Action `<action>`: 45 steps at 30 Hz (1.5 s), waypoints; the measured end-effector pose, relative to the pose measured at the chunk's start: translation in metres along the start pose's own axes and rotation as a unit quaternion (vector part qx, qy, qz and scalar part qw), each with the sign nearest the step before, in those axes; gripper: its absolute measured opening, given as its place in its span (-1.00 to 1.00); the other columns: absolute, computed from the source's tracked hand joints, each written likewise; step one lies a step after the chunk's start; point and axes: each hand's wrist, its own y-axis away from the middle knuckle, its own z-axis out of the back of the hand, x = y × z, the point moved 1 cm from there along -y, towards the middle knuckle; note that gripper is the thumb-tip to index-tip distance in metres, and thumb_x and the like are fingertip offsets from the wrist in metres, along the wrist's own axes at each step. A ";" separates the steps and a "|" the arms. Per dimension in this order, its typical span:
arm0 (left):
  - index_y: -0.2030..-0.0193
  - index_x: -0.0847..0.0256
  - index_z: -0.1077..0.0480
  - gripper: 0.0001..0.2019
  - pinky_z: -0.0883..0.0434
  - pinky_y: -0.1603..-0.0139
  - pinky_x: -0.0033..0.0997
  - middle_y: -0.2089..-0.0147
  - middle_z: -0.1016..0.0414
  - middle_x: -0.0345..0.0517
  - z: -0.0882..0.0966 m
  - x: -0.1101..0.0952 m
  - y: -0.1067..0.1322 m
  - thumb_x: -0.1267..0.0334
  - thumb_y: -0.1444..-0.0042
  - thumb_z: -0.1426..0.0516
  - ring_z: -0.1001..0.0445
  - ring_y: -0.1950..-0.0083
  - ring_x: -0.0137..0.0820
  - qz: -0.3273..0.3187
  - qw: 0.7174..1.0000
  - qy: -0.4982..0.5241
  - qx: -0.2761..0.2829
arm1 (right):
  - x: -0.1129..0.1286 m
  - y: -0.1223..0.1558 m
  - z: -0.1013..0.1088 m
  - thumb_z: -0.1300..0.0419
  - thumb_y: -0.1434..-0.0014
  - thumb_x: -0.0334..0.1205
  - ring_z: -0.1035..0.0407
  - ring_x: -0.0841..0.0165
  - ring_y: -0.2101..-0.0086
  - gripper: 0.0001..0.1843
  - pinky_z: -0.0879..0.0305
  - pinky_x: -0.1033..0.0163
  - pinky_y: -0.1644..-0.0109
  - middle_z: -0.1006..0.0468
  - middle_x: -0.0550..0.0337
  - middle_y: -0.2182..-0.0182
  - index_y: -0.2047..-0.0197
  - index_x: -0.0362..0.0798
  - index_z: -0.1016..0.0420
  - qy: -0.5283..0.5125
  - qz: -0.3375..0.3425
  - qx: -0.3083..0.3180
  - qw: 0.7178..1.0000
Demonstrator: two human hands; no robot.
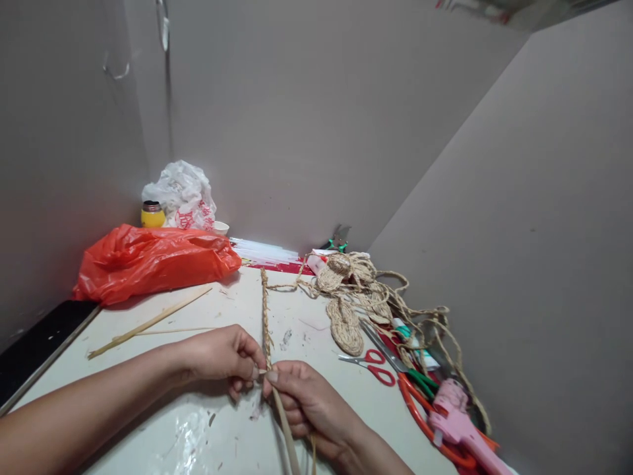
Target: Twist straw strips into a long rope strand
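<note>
A narrow tan braid [266, 310] of plant fibre runs from the back of the white table toward me. At its near end, my left hand [235, 359] pinches a fibre strand from the left side. My right hand [301, 399] grips the braid's end from the right, its fingertips almost touching those of the left. Loose flat strands [287, 432] hang down from under the right fingers toward the table's front. The fingers partly cover the spot where the strands cross. Further left lie some loose dry fibre strips [148, 323].
Coiled braided soles [345, 326] and rope pile up at right. Beside them are small red-handled scissors [373, 366], larger orange-handled scissors [415, 402] and a pink glue gun [457, 419]. A red plastic bag [158, 260], yellow jar [152, 214] and white glue sticks [264, 251] stand behind.
</note>
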 end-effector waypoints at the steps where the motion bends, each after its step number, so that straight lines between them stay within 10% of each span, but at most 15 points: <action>1: 0.37 0.32 -0.47 -0.83 -0.33 0.49 -0.47 0.54 -0.39 -0.20 0.003 -0.001 0.001 0.33 0.14 -0.13 -0.27 0.61 -0.56 0.004 1.000 -0.021 0.008 | -0.001 0.000 0.001 -0.25 -0.06 -0.08 0.32 0.64 0.73 -0.71 0.42 0.44 0.70 0.05 0.54 0.77 0.46 -0.15 -0.35 0.005 -0.008 0.006 1.000; 9: 0.34 0.28 -0.49 -0.80 -0.31 0.51 -0.53 0.54 -0.39 -0.22 0.025 -0.023 0.020 0.34 0.11 -0.09 -0.33 0.58 -0.53 0.064 0.985 -0.153 0.044 | -0.003 -0.003 0.007 -0.25 -0.06 -0.09 0.32 0.65 0.73 -0.71 0.42 0.45 0.69 0.06 0.53 0.75 0.48 -0.12 -0.30 -0.018 -0.043 0.014 0.999; 12: 0.38 0.28 -0.47 -0.81 -0.29 0.49 -0.51 0.53 -0.42 -0.17 0.051 -0.032 0.032 0.28 0.05 -0.05 -0.35 0.55 -0.49 0.062 0.967 -0.247 -0.034 | -0.002 -0.003 0.007 -0.27 -0.03 -0.10 0.31 0.66 0.73 -0.70 0.41 0.46 0.69 0.05 0.52 0.74 0.48 -0.11 -0.29 -0.036 -0.043 0.020 0.998; 16: 0.51 0.26 -0.40 -0.79 -0.19 0.47 -0.48 0.52 -0.43 -0.10 0.096 -0.033 0.042 0.23 0.02 -0.02 -0.35 0.49 -0.42 0.066 0.822 -0.456 -0.335 | -0.001 -0.004 0.008 -0.30 0.00 -0.08 0.30 0.66 0.73 -0.68 0.41 0.47 0.70 0.06 0.52 0.74 0.50 -0.12 -0.29 -0.041 -0.055 0.027 0.997; 19: 0.50 0.24 -0.43 -0.84 -0.17 0.44 -0.46 0.44 -0.47 -0.05 0.113 -0.026 0.040 0.24 0.08 -0.07 -0.36 0.44 -0.39 0.110 0.744 -0.512 -0.415 | -0.002 -0.006 0.010 -0.29 -0.01 -0.06 0.30 0.67 0.74 -0.67 0.41 0.47 0.71 0.05 0.52 0.75 0.50 -0.11 -0.29 -0.032 -0.069 0.037 0.996; 31: 0.44 0.24 -0.45 -0.79 -0.24 0.35 -0.39 0.32 -0.52 0.08 0.109 -0.015 0.033 0.20 0.00 -0.04 -0.45 0.32 -0.25 0.098 0.733 -0.543 -0.397 | -0.005 -0.010 0.013 -0.35 0.07 -0.04 0.30 0.69 0.75 -0.62 0.43 0.49 0.71 0.05 0.52 0.77 0.51 -0.12 -0.30 -0.034 -0.051 0.023 0.998; 37: 0.39 0.14 -0.47 -0.83 -0.22 0.44 -0.45 0.39 -0.51 -0.12 0.083 -0.012 0.029 0.22 0.18 -0.14 -0.38 0.44 -0.36 0.065 0.832 -0.502 -0.226 | -0.002 -0.011 0.011 -0.41 0.21 0.02 0.30 0.70 0.75 -0.54 0.44 0.51 0.70 0.06 0.54 0.79 0.54 -0.13 -0.29 -0.032 -0.025 0.025 0.999; 45: 0.47 0.21 -0.43 -0.88 -0.17 0.48 -0.44 0.45 -0.46 -0.07 0.075 -0.013 0.029 0.30 0.11 -0.06 -0.32 0.49 -0.39 0.022 0.808 -0.543 -0.229 | -0.001 -0.011 0.011 -0.42 0.19 -0.02 0.33 0.69 0.74 -0.55 0.44 0.51 0.70 0.07 0.54 0.78 0.54 -0.10 -0.24 -0.045 -0.046 0.023 0.998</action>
